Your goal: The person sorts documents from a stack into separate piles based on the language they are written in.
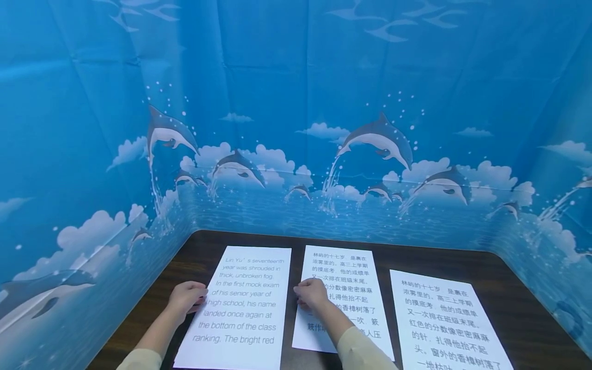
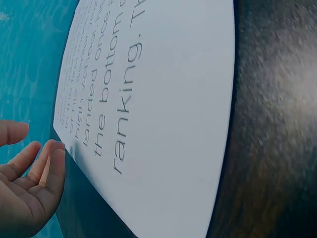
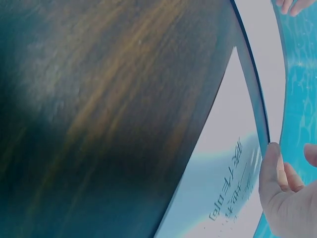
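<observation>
A white sheet of paper (image 1: 238, 308) with large English print lies on the dark table. My left hand (image 1: 186, 297) is at its left edge, fingertips close against the paper's side. In the left wrist view that hand's fingers (image 2: 55, 153) bend loosely and the thumb stands apart from them. My right hand (image 1: 312, 294) is over the left side of a middle sheet (image 1: 339, 262) with Chinese print, covering some of its text. From the right wrist, its index finger (image 3: 270, 168) reaches the English sheet's near edge, and the thumb is held apart.
Another sheet with Chinese print (image 1: 444, 324) lies to the right, running out of the head view at the bottom. The dark wooden table (image 1: 203, 252) is enclosed at the back and sides by a blue curtain (image 1: 277, 92) with dolphins and clouds.
</observation>
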`<state>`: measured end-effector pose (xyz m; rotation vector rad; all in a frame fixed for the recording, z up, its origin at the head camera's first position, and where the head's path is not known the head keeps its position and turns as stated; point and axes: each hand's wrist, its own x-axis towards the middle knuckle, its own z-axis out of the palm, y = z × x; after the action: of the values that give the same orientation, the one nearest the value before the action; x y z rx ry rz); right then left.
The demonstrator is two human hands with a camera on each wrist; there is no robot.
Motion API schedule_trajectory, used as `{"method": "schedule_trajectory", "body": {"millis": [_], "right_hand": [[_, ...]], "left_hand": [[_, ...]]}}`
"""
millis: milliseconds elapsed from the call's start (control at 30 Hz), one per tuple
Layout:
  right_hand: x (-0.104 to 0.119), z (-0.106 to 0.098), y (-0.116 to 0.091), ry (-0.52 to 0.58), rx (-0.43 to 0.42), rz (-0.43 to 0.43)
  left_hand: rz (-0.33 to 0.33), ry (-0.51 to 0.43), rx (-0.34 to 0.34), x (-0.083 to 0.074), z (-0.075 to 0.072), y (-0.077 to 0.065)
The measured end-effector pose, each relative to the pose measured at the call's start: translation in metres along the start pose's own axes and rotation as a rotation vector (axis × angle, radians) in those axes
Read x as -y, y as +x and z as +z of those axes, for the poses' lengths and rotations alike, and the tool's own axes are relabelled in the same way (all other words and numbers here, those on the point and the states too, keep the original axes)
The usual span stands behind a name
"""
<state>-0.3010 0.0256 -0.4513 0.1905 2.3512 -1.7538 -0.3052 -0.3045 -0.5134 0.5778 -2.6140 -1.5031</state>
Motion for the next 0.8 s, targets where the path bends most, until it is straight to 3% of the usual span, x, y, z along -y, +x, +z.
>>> {"method": "schedule_trajectory", "body": {"millis": [267,567,800], "right_hand": [[-0.001,-0.012,0.004,-0.008,-0.036,-0.002],[-0.001,-0.028,0.003,0.029,-0.049,-0.003],[-0.003,-0.046,0.003,0.04,-0.056,-0.007]], "left_hand": [[0.001,-0.024,0.038,-0.007,0.013,0.005],[-0.084,-0.07,0.095,-0.073,0.013,-0.045],[-0.059,-0.047,0.153,-0.094,0.024,-0.052]]}}
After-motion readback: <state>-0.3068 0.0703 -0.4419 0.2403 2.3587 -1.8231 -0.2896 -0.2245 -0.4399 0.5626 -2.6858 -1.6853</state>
